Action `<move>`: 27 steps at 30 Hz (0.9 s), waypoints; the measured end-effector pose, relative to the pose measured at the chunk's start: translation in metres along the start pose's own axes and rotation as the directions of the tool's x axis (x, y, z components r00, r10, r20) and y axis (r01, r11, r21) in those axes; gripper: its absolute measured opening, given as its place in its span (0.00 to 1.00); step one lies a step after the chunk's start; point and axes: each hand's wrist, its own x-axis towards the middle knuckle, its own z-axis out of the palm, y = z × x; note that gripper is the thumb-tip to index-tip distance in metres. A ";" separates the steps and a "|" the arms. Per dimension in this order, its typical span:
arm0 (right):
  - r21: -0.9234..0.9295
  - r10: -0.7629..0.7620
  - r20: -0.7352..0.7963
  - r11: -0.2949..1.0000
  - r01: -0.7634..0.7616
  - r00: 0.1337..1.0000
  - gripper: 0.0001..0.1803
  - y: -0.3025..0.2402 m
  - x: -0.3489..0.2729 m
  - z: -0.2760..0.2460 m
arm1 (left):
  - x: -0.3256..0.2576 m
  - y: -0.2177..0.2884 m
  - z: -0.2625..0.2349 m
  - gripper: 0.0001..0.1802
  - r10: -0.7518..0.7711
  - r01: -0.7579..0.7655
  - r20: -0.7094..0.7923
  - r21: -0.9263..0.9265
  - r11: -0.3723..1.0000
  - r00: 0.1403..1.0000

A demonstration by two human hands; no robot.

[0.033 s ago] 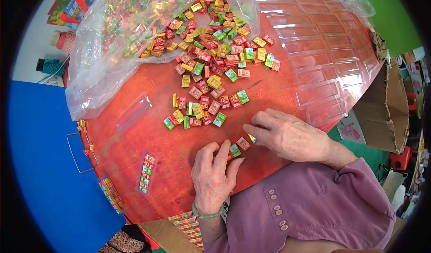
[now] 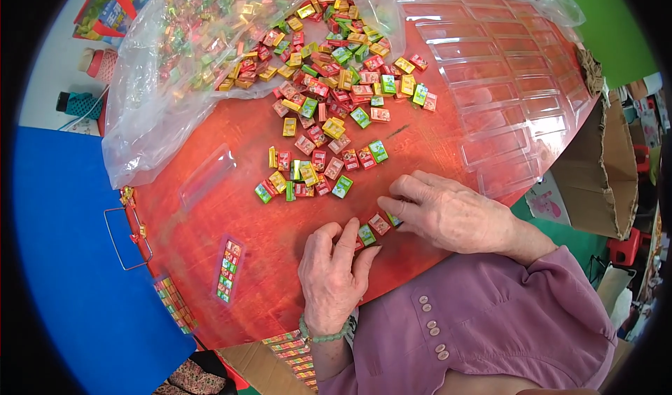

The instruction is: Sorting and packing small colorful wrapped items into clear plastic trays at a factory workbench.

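Just inside the near edge of the red tabletop (image 2: pixel 273 248), a short row of small boxes (image 2: pixel 379 224) lies between the two hands. The left hand (image 2: pixel 327 276) curls at the row's left end, its fingers partly covering a red one; the right hand (image 2: pixel 455 216) has its bent fingers at a green box (image 2: pixel 393 219) on the other end — whether either grasps anything, I cannot tell. Farther off spreads a loose pile (image 2: pixel 345 80) of similar boxes, and leftward lies a narrow filled tray (image 2: pixel 218 276).
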 end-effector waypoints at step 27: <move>0.113 -0.119 -0.168 0.984 0.139 0.979 0.18 0.005 0.009 0.034 | -0.008 -0.004 -0.016 0.23 -0.029 0.039 0.089 -0.112 0.993 0.996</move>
